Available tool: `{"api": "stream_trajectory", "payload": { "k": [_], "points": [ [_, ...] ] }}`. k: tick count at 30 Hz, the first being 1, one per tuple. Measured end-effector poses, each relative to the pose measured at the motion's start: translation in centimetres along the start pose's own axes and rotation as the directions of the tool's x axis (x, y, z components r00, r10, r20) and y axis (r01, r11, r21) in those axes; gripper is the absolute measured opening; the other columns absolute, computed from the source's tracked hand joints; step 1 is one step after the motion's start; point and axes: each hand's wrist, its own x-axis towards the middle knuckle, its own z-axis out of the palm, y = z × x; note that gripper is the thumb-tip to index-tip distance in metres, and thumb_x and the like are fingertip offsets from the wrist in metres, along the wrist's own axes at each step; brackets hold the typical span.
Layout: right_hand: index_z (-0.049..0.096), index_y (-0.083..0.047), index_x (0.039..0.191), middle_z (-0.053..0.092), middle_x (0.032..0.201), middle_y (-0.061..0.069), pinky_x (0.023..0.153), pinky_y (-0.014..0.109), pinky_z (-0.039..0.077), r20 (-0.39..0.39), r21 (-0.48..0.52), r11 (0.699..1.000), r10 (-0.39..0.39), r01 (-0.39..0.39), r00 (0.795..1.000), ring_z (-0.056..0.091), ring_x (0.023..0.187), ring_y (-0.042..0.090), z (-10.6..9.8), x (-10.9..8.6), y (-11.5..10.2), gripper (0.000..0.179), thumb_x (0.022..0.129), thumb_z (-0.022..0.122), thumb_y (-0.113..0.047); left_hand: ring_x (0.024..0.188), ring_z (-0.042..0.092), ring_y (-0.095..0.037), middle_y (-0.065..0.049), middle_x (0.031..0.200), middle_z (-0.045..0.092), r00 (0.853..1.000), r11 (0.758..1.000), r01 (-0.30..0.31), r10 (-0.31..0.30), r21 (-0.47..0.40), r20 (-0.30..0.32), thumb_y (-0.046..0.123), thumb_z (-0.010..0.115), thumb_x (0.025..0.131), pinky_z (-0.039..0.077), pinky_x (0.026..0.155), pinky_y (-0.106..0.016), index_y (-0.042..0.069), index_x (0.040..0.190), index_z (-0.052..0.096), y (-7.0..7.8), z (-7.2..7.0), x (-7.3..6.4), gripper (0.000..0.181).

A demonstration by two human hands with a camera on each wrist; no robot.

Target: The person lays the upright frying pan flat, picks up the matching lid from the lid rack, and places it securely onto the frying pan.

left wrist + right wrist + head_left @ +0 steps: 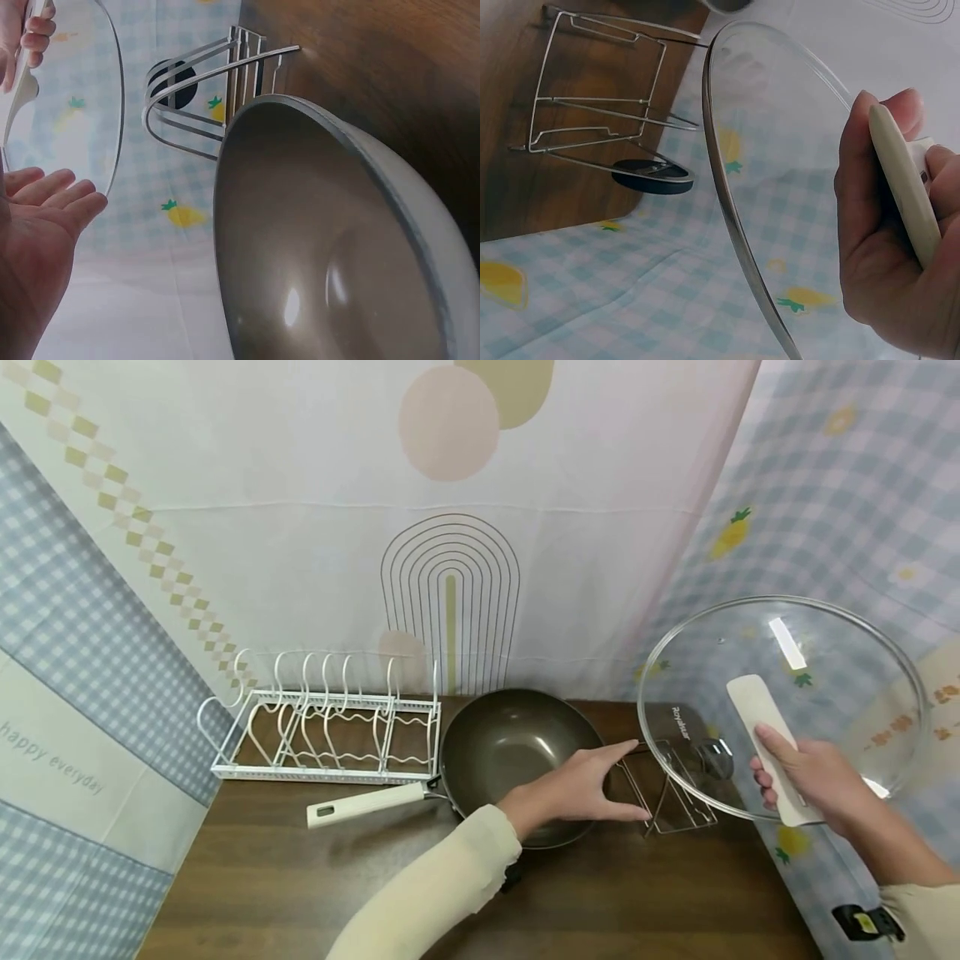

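My right hand (813, 781) grips the cream handle (765, 735) of a large clear glass lid (817, 668) with a metal rim, held up and tilted at the right. In the right wrist view the fingers curl round the handle (904, 180). My left hand (573, 785) hangs over the right side of a dark wok (510, 752), thumb and fingers spread and holding nothing. Its fingertips are near a wire lid stand (667, 802), partly behind the lid; whether they touch it I cannot tell. The left wrist view shows the palm (37, 244) with straight fingers.
A white wire rack (322, 770) with several curved dividers stands left of the wok. The wok's cream handle (367, 804) points left in front of it. A black round piece (652, 176) sits at the stand. Patterned cloths (315, 568) hang behind and at the sides.
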Motion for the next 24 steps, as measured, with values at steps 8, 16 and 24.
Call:
{"api": "stream_trajectory", "payload": {
  "k": [8, 16, 24],
  "points": [
    [0.063, -0.004, 0.092, 0.065, 0.072, 0.001, 0.053, 0.042, 0.059, 0.017, 0.022, 1.000, -0.005, 0.004, 1.000, 0.066, 0.057, 0.018, 0.5, -0.3, -0.7, 0.063, 0.108, 0.032, -0.056, 0.152, 0.035, -0.010, 0.006, 0.169, 0.029, 1.000, 1.000, -0.016, 0.016, 0.006, -0.024, 0.062, 0.073, 0.089, 0.036, 0.121, -0.028, 0.021, 0.165, 0.021, -0.8, -0.8, -1.8, 0.101],
    [0.065, -0.002, 0.088, 0.065, 0.069, 0.003, 0.052, 0.041, 0.060, 0.021, 0.067, 0.998, -0.012, 0.011, 1.000, 0.065, 0.054, 0.016, 2.0, -0.1, -1.1, 0.066, 0.108, 0.034, -0.057, 0.152, 0.037, -0.012, 0.000, 0.167, 0.034, 0.997, 0.999, -0.027, 0.029, 0.025, -0.073, 0.059, 0.076, 0.087, 0.036, 0.122, -0.030, 0.017, 0.164, 0.025, -1.3, -1.5, -3.3, 0.101],
    [0.065, -0.005, 0.088, 0.064, 0.069, 0.000, 0.053, 0.039, 0.060, 0.054, 0.123, 0.992, -0.002, -0.005, 0.999, 0.064, 0.054, 0.014, 3.4, 0.4, -1.2, 0.064, 0.108, 0.035, -0.057, 0.148, 0.043, -0.016, 0.000, 0.165, 0.039, 0.992, 0.997, -0.021, 0.030, 0.072, -0.123, 0.059, 0.077, 0.086, 0.039, 0.120, -0.030, 0.017, 0.163, 0.029, -1.9, -2.1, -4.8, 0.101]
  ]
}}
